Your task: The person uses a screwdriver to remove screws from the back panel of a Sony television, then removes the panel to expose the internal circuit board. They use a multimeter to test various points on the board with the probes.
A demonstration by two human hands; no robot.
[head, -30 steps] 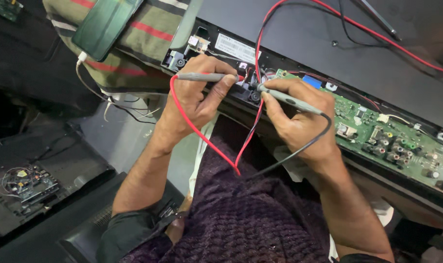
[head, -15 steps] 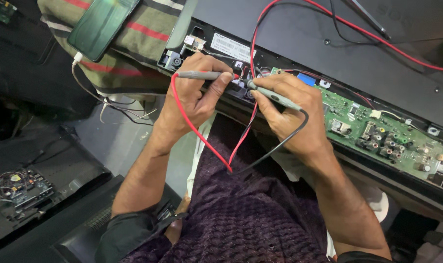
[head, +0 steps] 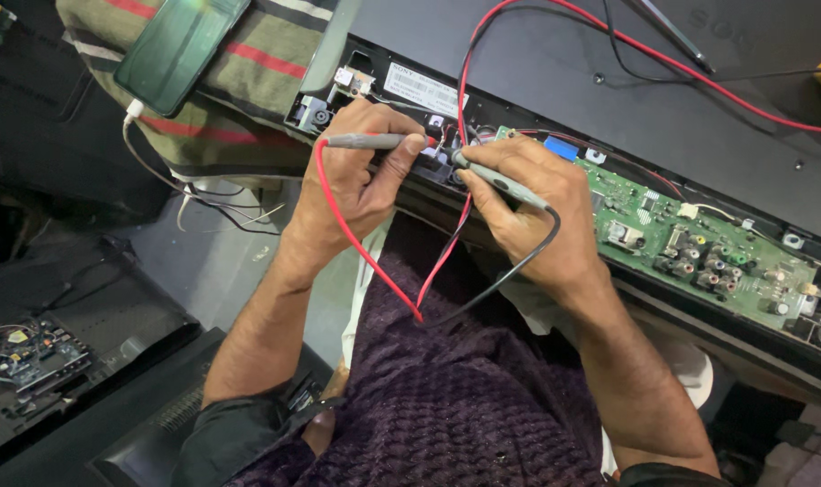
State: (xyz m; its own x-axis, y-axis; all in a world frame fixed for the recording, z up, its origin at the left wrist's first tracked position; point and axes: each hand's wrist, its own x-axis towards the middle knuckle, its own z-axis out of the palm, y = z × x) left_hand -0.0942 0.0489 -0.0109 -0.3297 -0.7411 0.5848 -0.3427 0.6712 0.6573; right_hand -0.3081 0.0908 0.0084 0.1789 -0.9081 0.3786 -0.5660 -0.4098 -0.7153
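Phone charging on the striped cloth at far left. Left hand has its fingers closed around the red-lead probe, tip at the board's left end. Right hand pinches the black-lead probe beside it. Probing looks underway; the green circuit board stretches right. Steady tips needed.

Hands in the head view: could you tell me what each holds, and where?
Left hand grips the red-leaded probe along its grey shaft; right hand pinches the black-leaded probe mid-shaft.
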